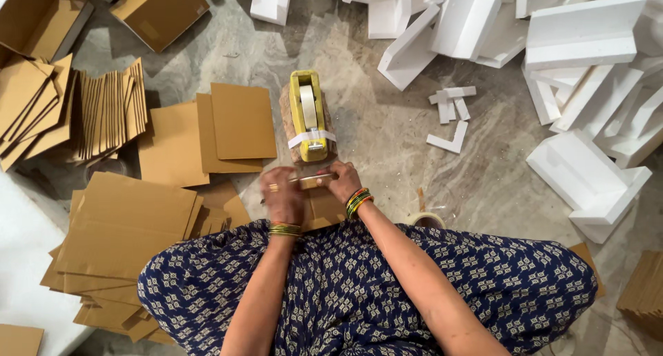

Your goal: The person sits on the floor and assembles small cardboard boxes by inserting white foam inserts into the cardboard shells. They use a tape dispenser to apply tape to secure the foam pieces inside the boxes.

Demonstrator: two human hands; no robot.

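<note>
While gripped, tape strip (312, 178) spans left hand (282, 196) | right hand (340, 182) | below dispenser (308, 114)

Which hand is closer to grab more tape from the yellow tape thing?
Probably the right hand. It sits just below the yellow tape dispenser, nearly under its front edge. The left hand is lower and off to the side, gripping the small cardboard piece.

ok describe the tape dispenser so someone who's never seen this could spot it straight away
Start at the grey stone floor, between the brown cardboard sheets on one side and the white foam blocks on the other. Just beyond the person's two hands sits the tape dispenser. It is the only yellow thing there, carrying a pale roll of tape.
</note>
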